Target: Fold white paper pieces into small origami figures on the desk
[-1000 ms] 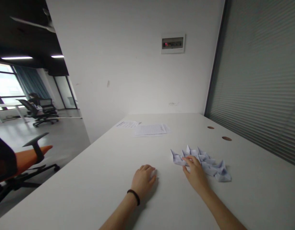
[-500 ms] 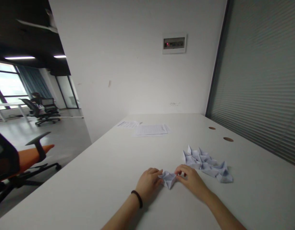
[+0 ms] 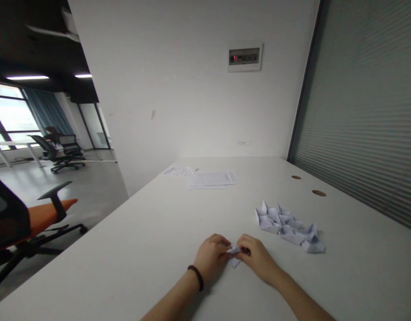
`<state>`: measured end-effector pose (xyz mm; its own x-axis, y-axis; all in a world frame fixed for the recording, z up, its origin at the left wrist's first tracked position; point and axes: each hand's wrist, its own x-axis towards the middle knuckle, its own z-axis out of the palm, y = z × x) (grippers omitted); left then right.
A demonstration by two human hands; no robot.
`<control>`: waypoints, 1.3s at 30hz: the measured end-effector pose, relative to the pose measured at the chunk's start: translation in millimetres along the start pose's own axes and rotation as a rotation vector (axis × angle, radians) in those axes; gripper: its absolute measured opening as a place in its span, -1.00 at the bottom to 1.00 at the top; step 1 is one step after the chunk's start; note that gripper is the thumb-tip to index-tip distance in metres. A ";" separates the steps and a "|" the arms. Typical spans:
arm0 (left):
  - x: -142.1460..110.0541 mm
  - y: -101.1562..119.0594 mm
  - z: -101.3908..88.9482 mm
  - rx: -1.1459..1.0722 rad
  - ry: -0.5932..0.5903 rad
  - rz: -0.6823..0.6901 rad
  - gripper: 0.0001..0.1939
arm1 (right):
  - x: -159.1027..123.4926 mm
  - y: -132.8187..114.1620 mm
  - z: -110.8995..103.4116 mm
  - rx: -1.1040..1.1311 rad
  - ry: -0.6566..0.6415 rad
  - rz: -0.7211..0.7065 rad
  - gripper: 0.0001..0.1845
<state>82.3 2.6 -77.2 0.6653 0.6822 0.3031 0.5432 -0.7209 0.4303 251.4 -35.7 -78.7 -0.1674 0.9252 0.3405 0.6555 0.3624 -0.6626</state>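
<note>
Near the front of the white table (image 3: 165, 223), a small folded white paper piece (image 3: 235, 262) is pinched between both hands. My left hand (image 3: 212, 256), with a dark band at its wrist, grips the left side. On the right side my right hand (image 3: 257, 256) is closed with thumb and fingertips on the paper. Fingers cover much of the piece, and one pointed corner sticks out toward me. To the right, a cluster of several similar folded paper pieces (image 3: 285, 226) lies on the table, their pointed tips standing up.
Printed sheets (image 3: 211, 179) lie farther back, with more papers (image 3: 179, 171) to their left. Two round holes (image 3: 318, 193) pierce the table near the blinds (image 3: 359, 111). Left of the table stands an orange chair (image 3: 45, 217). A wall (image 3: 192, 89) rises behind.
My right hand took a folded paper piece from the cluster and brought it left to my left hand. Since then both hands have drawn closer together, squeezing the paper between them.
</note>
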 end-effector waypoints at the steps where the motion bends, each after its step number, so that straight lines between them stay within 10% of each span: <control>1: 0.4 0.6 -1.2 -0.027 0.019 0.006 -0.83 | 0.2 -0.9 -1.1 0.025 0.017 -0.014 -0.89; 13: 2.4 10.0 -6.3 -0.577 0.171 -0.162 -0.68 | 4.0 4.8 4.3 0.559 0.044 0.161 -0.74; 23: -1.2 7.8 -7.9 0.026 -0.083 -0.077 -0.71 | 0.5 13.2 10.3 -0.283 0.076 0.128 -0.69; 39: -1.4 13.8 -1.7 -0.381 0.190 -0.086 -0.67 | -4.7 -13.7 1.0 0.147 0.028 -0.076 -0.61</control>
<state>88.0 -8.2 -70.2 0.5004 0.7738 0.3882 0.3410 -0.5884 0.7332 242.4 -44.9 -71.9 -0.1905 0.8920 0.4100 0.5263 0.4454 -0.7243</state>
